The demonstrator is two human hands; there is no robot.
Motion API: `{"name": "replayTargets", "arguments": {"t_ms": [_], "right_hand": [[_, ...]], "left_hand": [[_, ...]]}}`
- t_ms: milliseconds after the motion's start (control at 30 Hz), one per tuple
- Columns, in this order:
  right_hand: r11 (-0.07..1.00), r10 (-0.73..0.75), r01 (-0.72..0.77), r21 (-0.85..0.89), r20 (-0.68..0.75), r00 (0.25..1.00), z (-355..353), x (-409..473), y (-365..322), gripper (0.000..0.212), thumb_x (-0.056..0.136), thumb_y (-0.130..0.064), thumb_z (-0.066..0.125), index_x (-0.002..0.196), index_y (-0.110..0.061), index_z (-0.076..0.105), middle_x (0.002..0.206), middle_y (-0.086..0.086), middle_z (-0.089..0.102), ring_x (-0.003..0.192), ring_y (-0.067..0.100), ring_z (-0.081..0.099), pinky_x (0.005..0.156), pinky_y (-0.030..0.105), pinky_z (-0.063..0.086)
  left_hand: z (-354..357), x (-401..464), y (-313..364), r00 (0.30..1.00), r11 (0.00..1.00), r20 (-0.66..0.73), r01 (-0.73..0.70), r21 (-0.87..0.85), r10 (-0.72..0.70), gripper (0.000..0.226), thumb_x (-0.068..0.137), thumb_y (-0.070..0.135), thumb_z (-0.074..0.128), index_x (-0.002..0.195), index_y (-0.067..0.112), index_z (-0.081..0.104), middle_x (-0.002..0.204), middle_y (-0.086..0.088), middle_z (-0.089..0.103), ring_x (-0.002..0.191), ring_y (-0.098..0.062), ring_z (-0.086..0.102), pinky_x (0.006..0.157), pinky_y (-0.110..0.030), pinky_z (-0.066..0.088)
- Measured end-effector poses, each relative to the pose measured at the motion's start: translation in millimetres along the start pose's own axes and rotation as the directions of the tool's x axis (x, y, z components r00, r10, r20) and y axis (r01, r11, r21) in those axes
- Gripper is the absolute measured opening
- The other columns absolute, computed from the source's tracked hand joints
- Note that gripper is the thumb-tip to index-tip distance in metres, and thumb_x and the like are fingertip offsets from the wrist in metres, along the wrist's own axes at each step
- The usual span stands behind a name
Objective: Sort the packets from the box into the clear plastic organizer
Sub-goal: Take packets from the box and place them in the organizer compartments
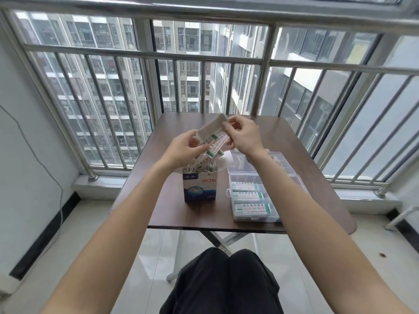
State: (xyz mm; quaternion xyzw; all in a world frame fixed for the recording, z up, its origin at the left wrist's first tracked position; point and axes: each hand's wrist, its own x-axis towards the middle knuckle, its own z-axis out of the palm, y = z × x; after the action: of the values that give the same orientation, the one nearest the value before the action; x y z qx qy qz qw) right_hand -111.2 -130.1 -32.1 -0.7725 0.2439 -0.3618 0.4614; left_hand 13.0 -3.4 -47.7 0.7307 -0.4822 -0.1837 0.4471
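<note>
A blue and white box point(199, 188) stands open on the brown table point(163, 211), with several packets sticking up out of its top. Above it, my left hand point(183, 148) and my right hand point(242, 134) both pinch a bundle of white packets with green marks point(213, 138), held in the air. The clear plastic organizer point(256, 196) lies to the right of the box with its lid open away from me. Three stacks of packets lie in its near compartments.
The small table stands against a metal window railing point(204, 57) at the back. My knees in black trousers point(226, 279) are under its front edge. A white pipe point(399, 217) lies on the floor at the right.
</note>
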Motion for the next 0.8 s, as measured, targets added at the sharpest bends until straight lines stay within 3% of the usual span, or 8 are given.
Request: {"name": "replayTargets", "arguments": {"t_ms": [200,433,567,700,800], "right_hand": [[1.0,-0.003,0.002,-0.024,-0.05,0.999,1.1,0.8,7.2,0.011,0.092,-0.018,0.06,0.092,-0.007,0.061,0.076,0.003,0.063,0.043,0.002,0.056,0.043,0.017,0.047],[0.998,0.054,-0.045,0.052,-0.176,0.983,-5.6,-0.2,13.0,0.011,0.093,-0.016,0.059,0.092,-0.006,0.061,0.072,0.005,0.061,0.041,0.001,0.054,0.04,0.015,0.043],[0.988,0.087,-0.074,0.136,-0.095,0.992,-13.1,-11.7,13.7,0.008,0.093,-0.013,0.059,0.089,-0.007,0.061,0.07,0.005,0.061,0.045,0.006,0.054,0.043,0.017,0.044],[0.981,0.086,-0.08,0.177,-0.026,0.996,-28.1,-39.9,12.0,0.009,0.092,-0.011,0.06,0.091,-0.003,0.062,0.069,0.006,0.06,0.048,0.007,0.054,0.045,0.018,0.045],[0.969,0.086,-0.084,0.233,0.003,0.996,-44.0,-64.5,9.9,0.012,0.091,-0.01,0.06,0.094,0.001,0.061,0.072,0.008,0.059,0.048,0.007,0.053,0.043,0.017,0.043]], "left_hand": [[1.4,2.6,-7.0,0.999,1.0,-0.044,-0.017,0.01,0.018,0.02,0.086,0.023,0.065,0.105,0.019,0.06,0.094,0.0,0.067,0.084,-0.013,0.065,0.064,-0.025,0.056],[-4.9,4.9,-8.2,0.983,0.988,-0.176,0.031,-0.152,-0.058,0.008,0.093,0.017,0.056,0.1,0.013,0.058,0.09,-0.003,0.068,0.074,-0.011,0.067,0.067,-0.025,0.054],[-6.7,3.9,3.5,0.978,0.966,-0.207,-0.015,-0.258,-0.04,0.015,0.097,0.015,0.047,0.108,0.005,0.053,0.091,-0.007,0.064,0.068,-0.012,0.06,0.061,-0.018,0.053],[7.0,-0.9,28.8,0.991,0.977,-0.118,-0.085,-0.197,0.062,0.025,0.098,0.025,0.043,0.115,0.007,0.051,0.087,0.001,0.06,0.066,-0.006,0.053,0.062,-0.018,0.045],[25.6,-7.6,49.8,0.991,0.992,0.061,-0.113,-0.062,0.117,0.043,0.093,0.04,0.047,0.124,0.011,0.046,0.105,0.001,0.059,0.086,-0.008,0.058,0.073,-0.017,0.046]]}}
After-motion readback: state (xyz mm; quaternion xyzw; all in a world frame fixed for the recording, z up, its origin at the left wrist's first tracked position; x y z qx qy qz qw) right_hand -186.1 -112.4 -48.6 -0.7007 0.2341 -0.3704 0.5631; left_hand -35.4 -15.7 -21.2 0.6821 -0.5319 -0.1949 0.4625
